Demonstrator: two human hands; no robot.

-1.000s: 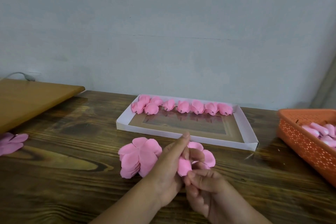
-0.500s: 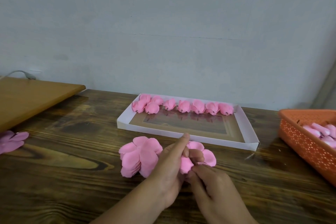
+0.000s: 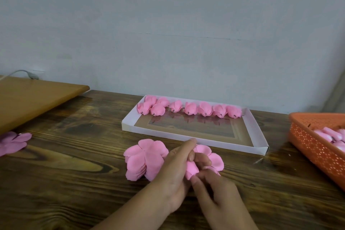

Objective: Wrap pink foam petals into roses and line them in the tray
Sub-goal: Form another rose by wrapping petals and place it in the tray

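Note:
A pink foam petal piece (image 3: 214, 157) lies on the wooden table in front of the white tray (image 3: 258, 132). My left hand (image 3: 175, 173) pinches one petal of it, folded up into a small roll (image 3: 192, 169), index finger pointing toward the tray. My right hand (image 3: 216, 194) pinches the roll's lower edge from the right. A stack of flat pink petal pieces (image 3: 145, 158) lies just left of my left hand. Several finished pink roses (image 3: 205, 109) stand in a row along the tray's far side.
An orange perforated basket (image 3: 315, 147) with pink foam pieces stands at the right edge. More pink petals (image 3: 11, 142) lie at the far left. A light brown board (image 3: 31, 99) overhangs the table at the back left. A wall runs behind the tray.
My right hand has shifted its fingers up against the folded petal, and the roll is a little tighter. My left hand and the tray stay where they were.

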